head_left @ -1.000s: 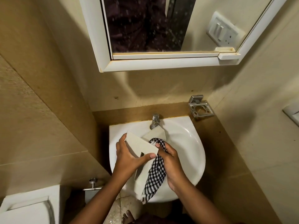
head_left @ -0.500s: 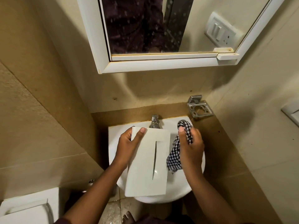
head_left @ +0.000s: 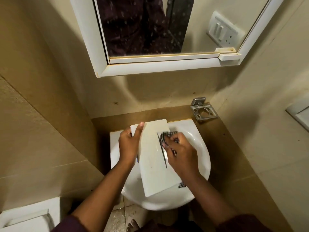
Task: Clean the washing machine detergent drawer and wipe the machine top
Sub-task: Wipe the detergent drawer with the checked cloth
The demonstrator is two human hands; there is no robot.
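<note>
Over the white ceramic sink [head_left: 199,148], the left hand [head_left: 128,144] grips the flat white plastic drawer panel [head_left: 153,158]; the right hand [head_left: 178,154] presses a black-and-white checked cloth [head_left: 164,137] against it, fingers curled round it.

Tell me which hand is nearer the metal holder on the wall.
Right. The right hand, gripping the checked cloth, is below-left of the metal holder; the left hand is farther left.

Head view; steeply down, near sink [head_left: 197,190]
</note>
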